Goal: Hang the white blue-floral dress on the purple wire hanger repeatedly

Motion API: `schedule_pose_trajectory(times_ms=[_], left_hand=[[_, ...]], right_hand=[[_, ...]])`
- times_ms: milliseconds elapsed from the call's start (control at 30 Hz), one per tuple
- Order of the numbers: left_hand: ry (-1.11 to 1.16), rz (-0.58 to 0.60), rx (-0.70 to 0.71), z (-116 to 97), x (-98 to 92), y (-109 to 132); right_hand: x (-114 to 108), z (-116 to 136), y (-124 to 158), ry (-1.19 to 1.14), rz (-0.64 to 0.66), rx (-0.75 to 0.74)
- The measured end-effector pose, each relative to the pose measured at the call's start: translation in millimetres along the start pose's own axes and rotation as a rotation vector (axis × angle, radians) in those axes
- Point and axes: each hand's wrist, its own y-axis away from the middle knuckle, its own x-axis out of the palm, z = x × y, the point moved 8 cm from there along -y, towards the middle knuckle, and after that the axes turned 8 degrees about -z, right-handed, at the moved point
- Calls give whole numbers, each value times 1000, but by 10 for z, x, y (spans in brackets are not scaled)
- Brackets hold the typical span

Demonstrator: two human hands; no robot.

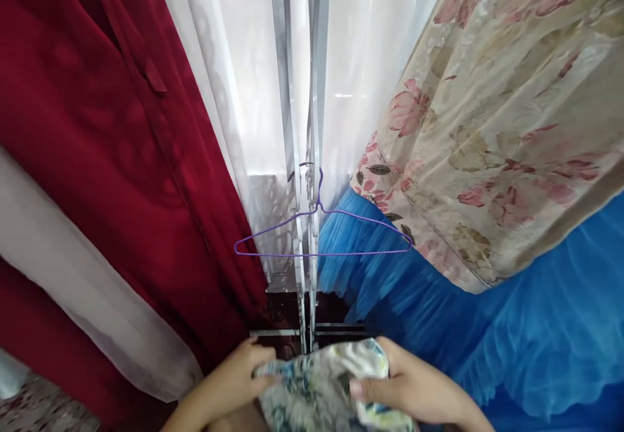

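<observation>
A patterned cloth garment (312, 393) in white, blue, green and yellow is stretched between both hands at the bottom of the view. My left hand (251, 367) is closed on its left upper corner, slightly blurred. Thumb on top and fingers behind, my right hand (394, 383) grips the right side. Much of the garment runs out of the frame below, so its kind does not show. Above and beyond the hands, apart from them, a bare purple wire hanger (361, 253) hangs by its hook at the grey metal rack posts (319, 49).
A dark red garment (121, 159) and white cloth (88, 302) hang at the left. On the right are a beige floral garment (507, 159) and a blue tulle skirt (536, 328). Sheer white curtains (244, 49) hang behind the posts. A patterned floor (39, 409) shows at lower left.
</observation>
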Motion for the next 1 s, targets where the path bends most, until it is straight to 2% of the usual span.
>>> schedule_pose_trajectory(times_ms=[100, 167, 233, 333, 433, 500, 600, 800, 1000], left_hand=[[-135, -214, -11, 315, -597, -66], [-167, -365, 44, 366, -1016, -114], [-149, -472, 106, 332, -1377, -170], [-205, -507, 122, 215, -1761, -315], [-391, -512, 112, 51, -1989, -474], [-488, -527, 140, -60, -2054, -552], [-577, -480, 210, -166, -2005, -615], [-528, -217, 372, -285, -1797, -470], [-516, -239, 410, -369, -1827, -304]], right_hand=[[-223, 294, -100, 268, -123, -29], [-336, 489, -197, 387, -181, -102], [-457, 662, -326, 457, -269, -199], [-678, 721, -570, 520, -445, -250], [-904, 601, -794, 591, -623, -255], [-995, 511, -899, 614, -668, -296], [-1068, 372, -972, 631, -654, -318], [-1213, 222, -883, 654, -707, -322], [-1210, 158, -839, 605, -712, -318]])
